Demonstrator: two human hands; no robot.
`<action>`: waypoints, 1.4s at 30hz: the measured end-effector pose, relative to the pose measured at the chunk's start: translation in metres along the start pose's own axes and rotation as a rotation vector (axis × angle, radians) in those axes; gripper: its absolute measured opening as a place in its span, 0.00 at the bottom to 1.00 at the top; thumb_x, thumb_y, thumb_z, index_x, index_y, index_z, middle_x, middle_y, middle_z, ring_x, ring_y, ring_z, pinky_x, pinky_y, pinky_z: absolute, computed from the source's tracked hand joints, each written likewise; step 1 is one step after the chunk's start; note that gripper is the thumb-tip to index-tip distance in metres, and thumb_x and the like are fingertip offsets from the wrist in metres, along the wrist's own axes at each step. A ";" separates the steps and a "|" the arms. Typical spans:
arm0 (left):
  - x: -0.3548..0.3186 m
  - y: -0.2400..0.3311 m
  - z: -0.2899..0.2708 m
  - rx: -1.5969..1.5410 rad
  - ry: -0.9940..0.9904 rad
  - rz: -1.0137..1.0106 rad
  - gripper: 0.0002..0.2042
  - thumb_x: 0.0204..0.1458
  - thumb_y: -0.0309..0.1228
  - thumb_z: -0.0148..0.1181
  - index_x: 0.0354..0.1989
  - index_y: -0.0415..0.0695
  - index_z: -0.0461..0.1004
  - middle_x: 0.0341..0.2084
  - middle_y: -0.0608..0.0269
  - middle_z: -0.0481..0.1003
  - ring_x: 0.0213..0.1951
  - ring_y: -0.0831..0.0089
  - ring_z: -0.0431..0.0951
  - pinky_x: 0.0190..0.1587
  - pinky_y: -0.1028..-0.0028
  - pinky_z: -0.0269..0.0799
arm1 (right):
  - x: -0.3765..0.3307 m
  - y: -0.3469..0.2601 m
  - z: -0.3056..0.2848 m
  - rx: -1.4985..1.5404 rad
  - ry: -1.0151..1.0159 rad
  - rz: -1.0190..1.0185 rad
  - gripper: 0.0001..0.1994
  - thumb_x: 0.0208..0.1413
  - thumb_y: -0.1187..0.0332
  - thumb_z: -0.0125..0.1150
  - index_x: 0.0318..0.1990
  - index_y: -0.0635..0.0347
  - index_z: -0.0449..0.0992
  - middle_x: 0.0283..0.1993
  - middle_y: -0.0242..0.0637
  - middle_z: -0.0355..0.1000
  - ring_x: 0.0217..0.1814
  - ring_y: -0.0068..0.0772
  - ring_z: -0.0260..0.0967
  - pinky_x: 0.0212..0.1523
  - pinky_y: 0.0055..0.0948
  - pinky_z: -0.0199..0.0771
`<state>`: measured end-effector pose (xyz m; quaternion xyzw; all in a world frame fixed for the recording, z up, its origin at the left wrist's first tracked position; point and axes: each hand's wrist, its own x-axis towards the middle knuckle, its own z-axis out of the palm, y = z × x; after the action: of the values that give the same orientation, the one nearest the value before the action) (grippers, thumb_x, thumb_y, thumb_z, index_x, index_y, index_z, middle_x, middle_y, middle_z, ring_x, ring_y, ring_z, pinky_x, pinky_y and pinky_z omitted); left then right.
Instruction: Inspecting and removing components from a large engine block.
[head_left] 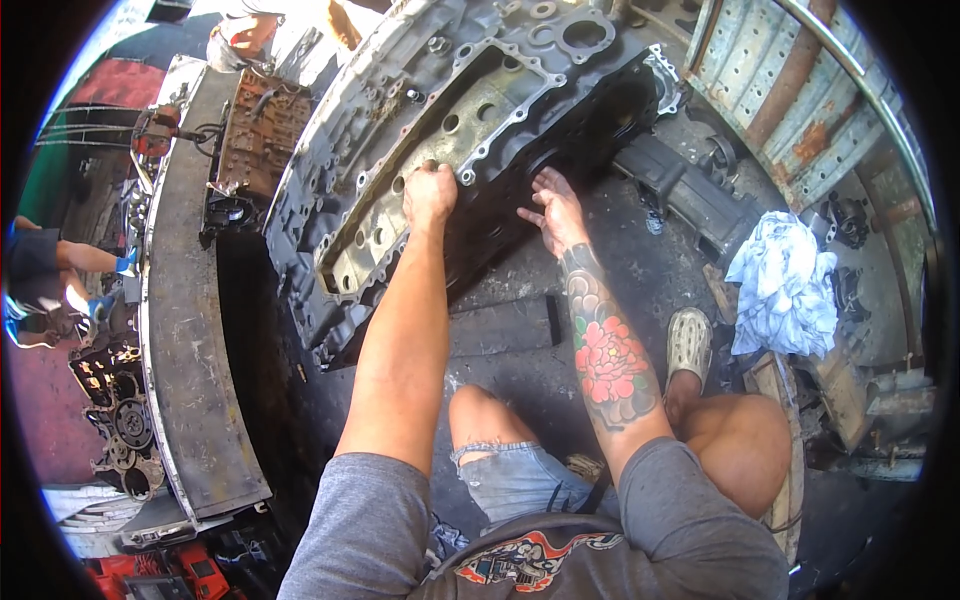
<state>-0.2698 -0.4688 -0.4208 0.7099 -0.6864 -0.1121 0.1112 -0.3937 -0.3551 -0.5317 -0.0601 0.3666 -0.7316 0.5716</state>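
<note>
A large dark engine block (pixel 335 170) lies tilted before me, with a long pale recess (pixel 440 150) framed by a bolt-holed rim along its side. Over this recess, my left hand (pixel 430 195) is closed in a fist near the inner wall; whether its fingers hold anything is hidden. To its right, my right hand (pixel 555 212) has its fingers spread, with nothing in them. It is beside the block's black, shadowed lower face (pixel 520 175), and I cannot tell whether the fingertips touch it.
A crumpled pale-blue cloth (pixel 785 285) lies at the right, near a perforated rusty metal panel (pixel 770 90). A dark rectangular metal part (pixel 690 195) rests behind my right hand. At the left, a long metal beam (pixel 195 300) runs beside a rusty engine part (pixel 265 130); another person's leg (pixel 90 257) shows beyond.
</note>
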 end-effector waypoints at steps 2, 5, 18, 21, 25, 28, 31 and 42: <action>0.003 -0.001 0.000 0.021 -0.066 -0.015 0.24 0.52 0.43 0.50 0.56 0.48 0.75 0.54 0.47 0.73 0.58 0.54 0.72 0.61 0.63 0.65 | 0.001 0.002 -0.001 -0.007 0.008 -0.007 0.31 0.56 0.76 0.43 0.70 0.62 0.52 0.71 0.49 0.51 0.68 0.43 0.56 0.52 0.41 0.75; 0.002 0.000 0.001 0.006 -0.064 -0.037 0.24 0.52 0.43 0.50 0.56 0.48 0.75 0.55 0.48 0.73 0.58 0.55 0.72 0.61 0.64 0.65 | 0.002 0.003 -0.001 -0.003 0.002 -0.009 0.31 0.56 0.76 0.43 0.70 0.62 0.53 0.71 0.49 0.51 0.69 0.44 0.54 0.52 0.41 0.75; -0.006 0.005 -0.002 -0.029 -0.052 -0.014 0.22 0.52 0.42 0.48 0.54 0.51 0.78 0.53 0.49 0.75 0.57 0.56 0.73 0.60 0.64 0.66 | 0.001 0.002 -0.003 0.008 0.009 -0.002 0.30 0.57 0.76 0.43 0.70 0.61 0.52 0.72 0.49 0.50 0.70 0.44 0.53 0.53 0.42 0.74; 0.006 -0.008 0.009 0.019 0.040 0.009 0.23 0.52 0.42 0.47 0.54 0.51 0.77 0.54 0.49 0.74 0.58 0.56 0.72 0.61 0.64 0.65 | 0.000 0.003 0.003 0.008 -0.005 -0.004 0.30 0.57 0.76 0.44 0.70 0.61 0.52 0.72 0.49 0.50 0.70 0.44 0.54 0.53 0.42 0.74; 0.011 -0.008 0.008 0.049 -0.045 0.003 0.24 0.52 0.42 0.47 0.56 0.51 0.76 0.56 0.49 0.73 0.58 0.56 0.72 0.62 0.63 0.65 | 0.000 0.002 0.001 -0.002 -0.001 -0.001 0.30 0.57 0.76 0.44 0.70 0.61 0.52 0.72 0.50 0.50 0.70 0.45 0.53 0.53 0.42 0.74; 0.003 -0.001 0.004 -0.011 -0.058 -0.018 0.23 0.52 0.42 0.47 0.54 0.52 0.77 0.53 0.49 0.74 0.57 0.55 0.73 0.61 0.63 0.66 | 0.002 0.002 -0.002 0.000 0.003 -0.001 0.31 0.57 0.76 0.44 0.70 0.62 0.51 0.72 0.50 0.49 0.71 0.45 0.52 0.54 0.42 0.74; -0.005 0.006 -0.004 -0.011 -0.081 -0.013 0.21 0.52 0.43 0.48 0.52 0.53 0.79 0.51 0.48 0.76 0.55 0.55 0.75 0.59 0.62 0.67 | 0.002 0.002 -0.003 -0.007 0.001 -0.005 0.31 0.57 0.76 0.44 0.70 0.62 0.51 0.73 0.50 0.49 0.72 0.46 0.52 0.54 0.42 0.74; -0.004 0.005 -0.004 -0.034 -0.038 -0.046 0.19 0.50 0.44 0.52 0.47 0.54 0.82 0.46 0.48 0.79 0.52 0.54 0.77 0.57 0.62 0.69 | 0.001 0.001 -0.001 -0.007 -0.003 0.003 0.30 0.58 0.75 0.44 0.70 0.61 0.52 0.72 0.49 0.50 0.69 0.43 0.55 0.53 0.42 0.74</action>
<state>-0.2735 -0.4645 -0.4154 0.7211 -0.6700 -0.1398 0.1079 -0.3940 -0.3554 -0.5335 -0.0628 0.3684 -0.7293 0.5732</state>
